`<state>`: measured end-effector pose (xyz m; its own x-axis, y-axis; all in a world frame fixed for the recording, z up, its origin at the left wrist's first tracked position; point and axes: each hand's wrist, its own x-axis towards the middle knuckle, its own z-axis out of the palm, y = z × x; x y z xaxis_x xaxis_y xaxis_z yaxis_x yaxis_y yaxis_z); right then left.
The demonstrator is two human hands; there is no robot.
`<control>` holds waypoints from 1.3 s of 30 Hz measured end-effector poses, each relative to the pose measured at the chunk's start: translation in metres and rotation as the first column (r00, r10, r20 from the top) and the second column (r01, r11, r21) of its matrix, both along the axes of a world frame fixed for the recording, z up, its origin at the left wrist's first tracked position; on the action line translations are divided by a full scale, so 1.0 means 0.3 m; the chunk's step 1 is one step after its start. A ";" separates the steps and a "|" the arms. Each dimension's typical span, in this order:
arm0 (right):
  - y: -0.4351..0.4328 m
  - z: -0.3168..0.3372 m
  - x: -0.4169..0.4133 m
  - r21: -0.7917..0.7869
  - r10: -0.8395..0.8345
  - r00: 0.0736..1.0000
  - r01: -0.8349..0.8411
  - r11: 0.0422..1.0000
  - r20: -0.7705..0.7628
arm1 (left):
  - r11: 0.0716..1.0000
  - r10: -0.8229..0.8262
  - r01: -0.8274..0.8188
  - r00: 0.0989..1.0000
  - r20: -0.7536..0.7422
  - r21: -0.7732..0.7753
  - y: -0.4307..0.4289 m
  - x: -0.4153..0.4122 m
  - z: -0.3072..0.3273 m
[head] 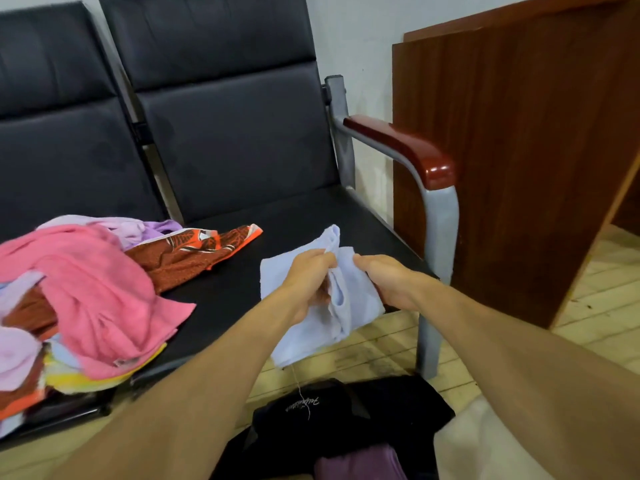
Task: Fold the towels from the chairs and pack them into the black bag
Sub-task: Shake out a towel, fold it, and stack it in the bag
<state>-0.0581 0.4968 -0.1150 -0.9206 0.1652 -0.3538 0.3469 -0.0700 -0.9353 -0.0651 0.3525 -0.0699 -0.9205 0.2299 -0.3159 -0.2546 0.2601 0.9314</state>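
Arms (194, 393) outstretched, left hand (308, 277), right hand (389, 282) pinch towel (277, 275).

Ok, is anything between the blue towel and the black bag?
Nothing visible. Left hand and right hand hold the towel over the seat edge; the bag lies on the floor just below, a purple towel inside.

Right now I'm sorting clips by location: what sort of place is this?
Probably an office or waiting area: linked black padded chairs with a wooden armrest, and a wooden desk beside them.
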 end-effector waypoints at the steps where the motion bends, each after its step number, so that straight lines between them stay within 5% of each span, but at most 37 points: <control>1: -0.001 0.005 0.002 0.023 0.005 1.000 -0.005 1.000 0.018 | 0.993 -0.110 0.110 0.994 0.005 0.034 0.007 0.007 -0.003; 5: -0.005 0.021 0.007 0.097 -0.020 0.996 0.011 0.995 0.087 | 0.987 -0.153 0.150 0.987 0.052 0.052 -0.019 0.008 -0.004; 13: -0.056 0.028 0.004 0.352 -0.021 0.999 0.009 0.936 0.031 | 0.973 -0.053 -0.029 0.936 -0.347 -0.228 -0.323 0.034 -0.108; 20: -0.139 0.025 0.020 0.722 0.044 0.994 0.043 0.690 -0.101 | 0.995 0.042 -0.028 0.989 -0.143 0.095 -0.422 0.083 -0.138; 24: -0.177 0.050 0.051 0.790 0.148 0.965 0.085 0.607 -0.217 | 0.990 0.091 -0.080 0.992 -0.093 0.114 -0.446 0.072 -0.143; 29: -0.279 0.131 0.106 0.689 0.223 0.875 0.158 0.707 -0.429 | 0.973 0.137 -0.117 0.986 -0.091 0.198 -0.455 0.095 -0.121; 34: -0.387 0.161 0.202 0.362 0.156 0.859 0.037 0.931 -0.488 | 0.930 0.204 -0.220 0.975 0.085 0.294 -0.455 0.124 -0.133; 39: -0.409 0.144 0.288 0.037 0.055 0.901 -0.043 0.998 -0.431 | 0.823 -0.076 -0.172 0.911 0.405 0.541 -0.489 0.174 -0.184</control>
<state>0.0282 0.3741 -0.0719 -0.9893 0.1197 0.0837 -0.0888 -0.0375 -0.9953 -0.0128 0.2058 -0.1250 -0.7603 0.4366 -0.4809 -0.6252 -0.2912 0.7241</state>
